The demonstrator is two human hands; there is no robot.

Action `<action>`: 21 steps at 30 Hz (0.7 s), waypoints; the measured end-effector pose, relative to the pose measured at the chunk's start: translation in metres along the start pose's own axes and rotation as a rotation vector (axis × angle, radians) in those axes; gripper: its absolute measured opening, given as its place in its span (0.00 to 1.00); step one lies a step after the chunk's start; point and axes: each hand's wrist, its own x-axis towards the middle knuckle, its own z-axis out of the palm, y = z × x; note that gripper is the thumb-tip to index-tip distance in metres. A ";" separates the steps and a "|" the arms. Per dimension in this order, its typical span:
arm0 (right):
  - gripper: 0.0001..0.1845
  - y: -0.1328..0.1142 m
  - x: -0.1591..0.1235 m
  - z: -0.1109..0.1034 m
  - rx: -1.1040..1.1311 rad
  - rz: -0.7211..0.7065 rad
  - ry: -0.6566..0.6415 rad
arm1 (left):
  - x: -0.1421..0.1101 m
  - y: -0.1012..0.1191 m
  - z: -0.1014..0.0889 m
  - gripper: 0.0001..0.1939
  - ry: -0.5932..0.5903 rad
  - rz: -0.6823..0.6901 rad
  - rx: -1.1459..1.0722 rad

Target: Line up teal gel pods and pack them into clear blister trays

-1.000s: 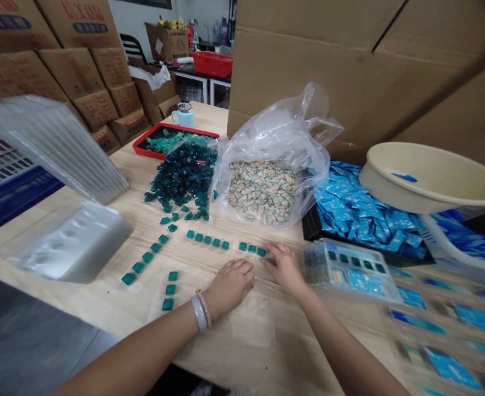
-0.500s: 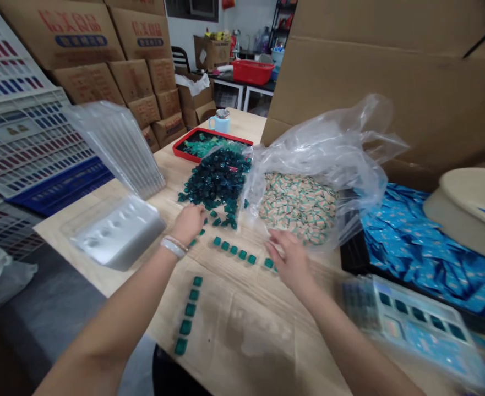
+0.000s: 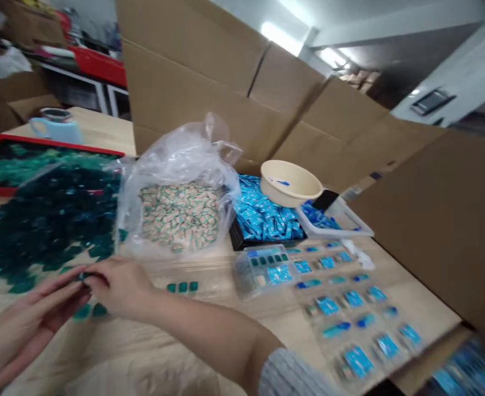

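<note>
The fingers of the right hand (image 3: 118,286) are closed, and a small teal piece (image 3: 84,276) appears pinched at their tips, though it is partly hidden. The straight, open fingers of the left hand (image 3: 27,324) are held just beside them. Two teal squares (image 3: 89,311) are partly covered by the hands, and three teal squares (image 3: 182,286) are lined up nearby. A heap of dark teal pieces (image 3: 48,220) is spread behind, beside a clear bag of striped sachets (image 3: 180,214). Further right, blue sachets in a black tray (image 3: 262,214), a cream basin (image 3: 289,184) and a blister tray (image 3: 262,272) are seen, with a cardboard sheet (image 3: 432,220) standing in the way at the right.

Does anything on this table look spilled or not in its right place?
Yes: the dark teal square pieces spread loose across the wooden table, while the pale pieces stay gathered inside the clear plastic bag.
</note>
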 end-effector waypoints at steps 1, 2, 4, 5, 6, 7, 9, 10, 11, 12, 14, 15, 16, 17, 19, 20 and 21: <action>0.15 0.000 -0.012 -0.008 -0.026 0.011 0.044 | -0.004 -0.003 0.011 0.15 -0.035 -0.022 -0.040; 0.15 0.001 -0.025 -0.015 -0.046 0.012 0.090 | -0.011 -0.005 0.022 0.15 -0.066 -0.045 -0.066; 0.14 0.004 -0.053 -0.025 -0.026 0.025 0.145 | -0.031 -0.010 0.048 0.16 -0.091 -0.093 -0.085; 0.12 0.006 -0.068 -0.027 0.016 0.040 0.154 | -0.043 -0.013 0.060 0.16 -0.087 -0.114 -0.084; 0.11 0.010 -0.083 -0.027 0.074 0.062 0.168 | -0.055 -0.017 0.072 0.17 -0.084 -0.130 -0.083; 0.09 0.014 -0.098 -0.025 0.145 0.082 0.180 | -0.067 -0.022 0.083 0.17 -0.083 -0.146 -0.080; 0.08 0.024 -0.129 -0.020 0.322 0.178 0.241 | -0.089 -0.035 0.102 0.17 -0.137 -0.163 -0.060; 0.09 0.029 -0.144 -0.018 0.422 0.223 0.256 | -0.096 -0.042 0.109 0.16 -0.176 -0.160 -0.037; 0.09 0.036 -0.158 -0.017 0.504 0.268 0.261 | -0.102 -0.048 0.114 0.16 -0.212 -0.159 -0.004; 0.09 0.043 -0.169 -0.019 0.554 0.293 0.256 | -0.105 -0.054 0.118 0.17 -0.237 -0.152 0.041; 0.08 0.060 -0.186 -0.031 0.492 0.302 0.277 | -0.103 -0.060 0.120 0.20 -0.240 -0.063 0.194; 0.08 0.068 -0.190 -0.040 0.379 0.291 0.303 | -0.099 -0.060 0.119 0.21 -0.215 0.029 0.307; 0.09 0.076 -0.190 -0.051 0.231 0.277 0.331 | -0.094 -0.059 0.119 0.20 -0.186 0.148 0.435; 0.10 0.082 -0.187 -0.061 0.076 0.273 0.341 | -0.088 -0.057 0.120 0.18 -0.166 0.282 0.570; 0.12 0.091 -0.174 -0.079 -0.193 0.283 0.276 | -0.076 -0.054 0.127 0.14 -0.183 0.539 0.820; 0.12 0.093 -0.165 -0.084 -0.302 0.289 0.193 | -0.071 -0.054 0.134 0.13 -0.216 0.635 0.927; 0.12 0.094 -0.157 -0.087 -0.389 0.288 0.097 | -0.068 -0.055 0.143 0.13 -0.251 0.701 1.025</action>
